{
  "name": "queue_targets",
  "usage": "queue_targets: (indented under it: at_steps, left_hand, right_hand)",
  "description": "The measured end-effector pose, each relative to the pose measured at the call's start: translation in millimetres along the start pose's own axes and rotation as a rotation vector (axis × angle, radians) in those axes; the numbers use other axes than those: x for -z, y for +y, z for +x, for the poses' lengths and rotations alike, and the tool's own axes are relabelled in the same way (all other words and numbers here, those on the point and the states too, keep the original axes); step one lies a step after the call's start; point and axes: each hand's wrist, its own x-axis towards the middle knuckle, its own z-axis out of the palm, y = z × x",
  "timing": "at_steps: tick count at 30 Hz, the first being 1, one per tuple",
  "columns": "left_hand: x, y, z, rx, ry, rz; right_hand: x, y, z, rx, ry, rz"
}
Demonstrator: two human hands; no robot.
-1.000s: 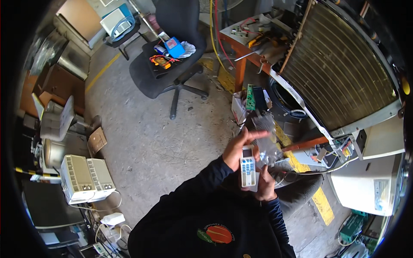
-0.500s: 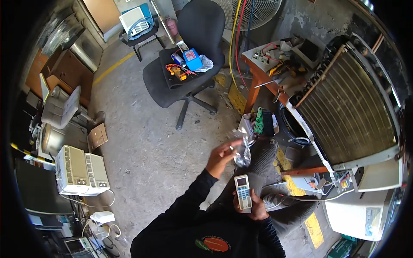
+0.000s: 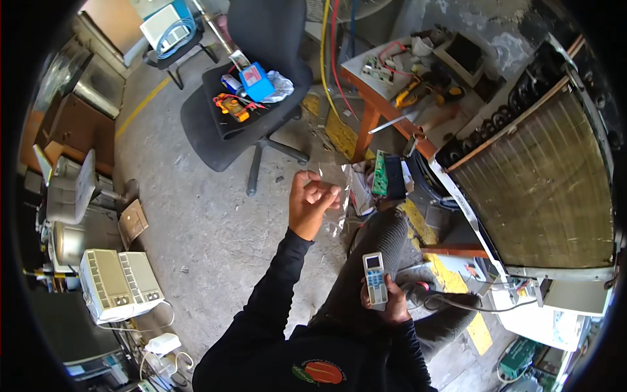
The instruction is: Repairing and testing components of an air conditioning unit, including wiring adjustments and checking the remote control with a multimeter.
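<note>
My right hand (image 3: 396, 302) is wrapped round a white air-conditioner remote control (image 3: 375, 279) with a small dark screen and blue-grey buttons, held upright near my lap. Out in front, my left hand (image 3: 305, 208) is raised with its fingers curled and thumb pinched in. A clear, shiny plastic bag (image 3: 339, 210) hangs from those fingers, over the floor beside my knee. Just beyond the bag, a green circuit board (image 3: 380, 173) leans by a dark panel (image 3: 396, 178).
A black office chair (image 3: 215, 140) bears an orange multimeter (image 3: 232, 108) and a blue box (image 3: 256, 81). To the right are a wooden-legged workbench (image 3: 369, 121) with tools and a large finned coil (image 3: 535, 183). White appliance housings (image 3: 121, 284) and cables lie at left.
My left hand has moved outward and left, and the plastic bag now hangs straighter from it. The remote control stays in my right hand. The whole view has shifted slightly.
</note>
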Motion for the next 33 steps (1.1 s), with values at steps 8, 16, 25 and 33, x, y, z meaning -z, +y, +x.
queue_targets:
  at_steps: [8,16,25,33]
  left_hand:
    - [-52.2,21.4,-36.5,0.380,-0.094,-0.044]
    - [-103.8,33.2,-101.6,0.498,-0.212,0.025]
    - [-141.9,44.1,-148.4,0.446,-0.348,0.120]
    - [-151.0,36.4,-150.8,0.479,-0.545,0.059]
  right_hand:
    - [4.3,-22.7,-4.9,0.249,-0.028,0.192]
    - [-28.8,-65.0,-29.5,0.599,0.017,0.019]
    - [-42.0,-80.3,-65.9,0.718,0.142,-0.083]
    - [-28.2,-92.1,-92.1,0.885,0.073,-0.021]
